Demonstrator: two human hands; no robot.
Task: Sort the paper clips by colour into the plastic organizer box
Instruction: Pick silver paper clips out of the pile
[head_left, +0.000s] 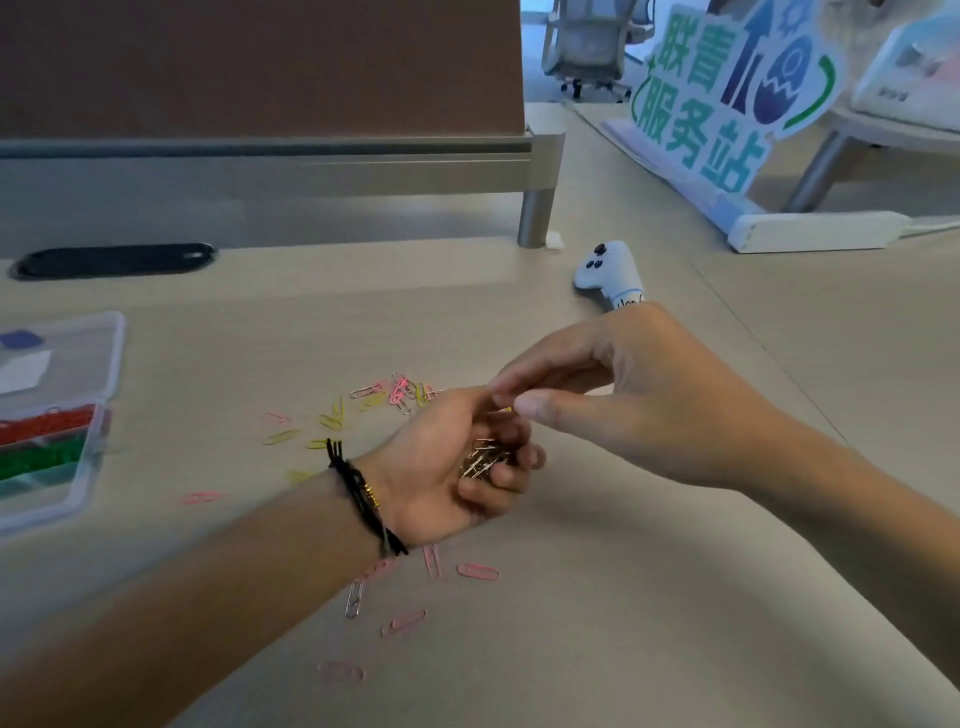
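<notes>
My left hand (447, 467) is cupped palm-up at the table's middle, curled around a bunch of gold paper clips (483, 460). My right hand (623, 405) hovers just above its fingertips, thumb and forefinger pinched together; a tiny yellow bit shows at the pinch, too small to tell. Loose yellow clips (332, 418) and pink clips (400, 389) lie scattered beyond the left hand. More pink clips (477, 571) and one silver clip (354, 598) lie nearer me. The clear plastic organizer box (91, 457) sits at the far left, with red clips (47, 423) and green clips (41, 460) in separate compartments.
The box's open lid (78, 338) lies behind it. A white game controller (610, 273) rests beyond my right hand. A white power strip (815, 234) and a standing sign (727, 93) are at the back right. A desk divider with a metal leg (535, 218) spans the back; a black cable cover (114, 260) sits at left.
</notes>
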